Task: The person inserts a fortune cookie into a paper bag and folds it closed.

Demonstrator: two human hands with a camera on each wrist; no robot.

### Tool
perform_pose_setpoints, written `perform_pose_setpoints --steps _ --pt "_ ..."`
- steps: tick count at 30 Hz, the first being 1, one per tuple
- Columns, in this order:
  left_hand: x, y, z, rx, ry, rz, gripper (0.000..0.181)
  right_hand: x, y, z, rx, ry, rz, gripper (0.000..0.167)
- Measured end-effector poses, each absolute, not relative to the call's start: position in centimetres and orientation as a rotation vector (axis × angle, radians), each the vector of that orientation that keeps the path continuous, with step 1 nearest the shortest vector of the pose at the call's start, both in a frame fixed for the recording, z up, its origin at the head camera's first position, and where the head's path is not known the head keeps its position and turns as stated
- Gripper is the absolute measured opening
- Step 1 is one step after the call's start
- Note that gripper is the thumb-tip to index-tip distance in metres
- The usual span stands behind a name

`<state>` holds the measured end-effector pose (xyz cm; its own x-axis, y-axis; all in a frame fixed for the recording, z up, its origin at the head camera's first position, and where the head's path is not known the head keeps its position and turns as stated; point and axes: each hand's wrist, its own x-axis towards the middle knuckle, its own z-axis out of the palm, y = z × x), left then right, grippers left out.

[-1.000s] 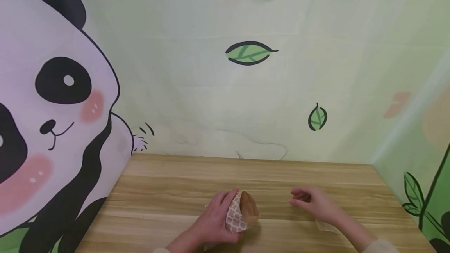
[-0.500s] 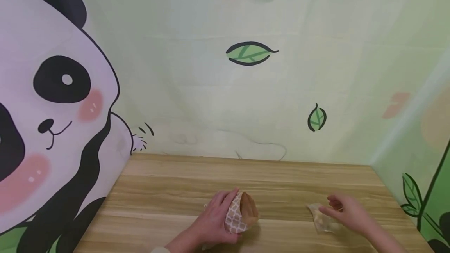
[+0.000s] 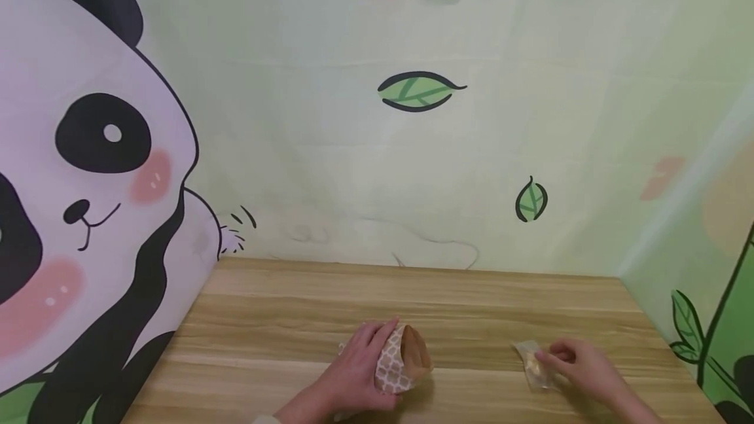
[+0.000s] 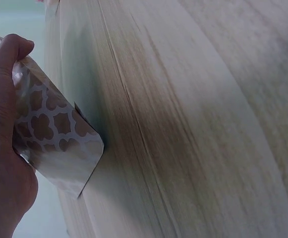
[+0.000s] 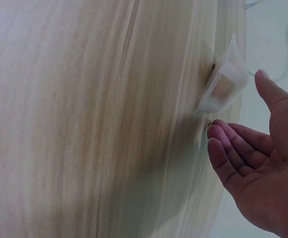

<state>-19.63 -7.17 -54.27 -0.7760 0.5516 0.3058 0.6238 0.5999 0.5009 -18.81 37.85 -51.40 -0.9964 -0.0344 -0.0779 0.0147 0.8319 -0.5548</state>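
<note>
A brown paper bag with a white lattice pattern (image 3: 391, 368) lies tilted on the wooden table, its mouth gaping to the right. My left hand (image 3: 359, 368) grips it around the side; in the left wrist view the hand (image 4: 2, 134) has its thumb over the bag (image 4: 54, 124). To the right is a small translucent packet (image 3: 532, 371) with something pale inside. My right hand (image 3: 589, 370) is at the packet's right edge. In the right wrist view, the thumb and loosely bent fingers of that hand (image 5: 267, 178) stand apart, just short of the packet (image 5: 228, 84).
The wooden table (image 3: 294, 286) ends at a pale green fabric backdrop (image 3: 306, 149) printed with a large panda (image 3: 106, 214) on the left and leaves. Something white, partly hidden, shows beneath my left hand.
My right hand has moved rightward and then a little toward the table's front, uncovering the packet. My left hand keeps its grip on the bag in nearly the same place.
</note>
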Motion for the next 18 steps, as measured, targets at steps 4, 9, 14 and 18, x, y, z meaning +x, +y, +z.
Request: perform_pose_setpoints --steps 4,9,14,18 --pt "-19.59 -7.22 -54.24 -1.004 -2.69 -0.9 0.123 -19.07 37.82 -51.83 -0.004 2.929 -0.886 0.038" --pt "-19.59 -7.3 -54.3 -1.008 -2.681 -0.888 0.123 -19.47 37.63 -52.36 0.019 2.908 -0.902 0.041" --pt "-19.61 -7.33 -54.56 -1.005 -2.701 -0.881 0.122 -19.63 37.45 -52.45 0.02 2.874 -0.938 0.041" --pt "-19.63 -7.38 -54.67 -1.015 -2.688 -0.87 0.122 -19.62 37.25 -52.44 -0.025 2.869 -0.962 0.041"
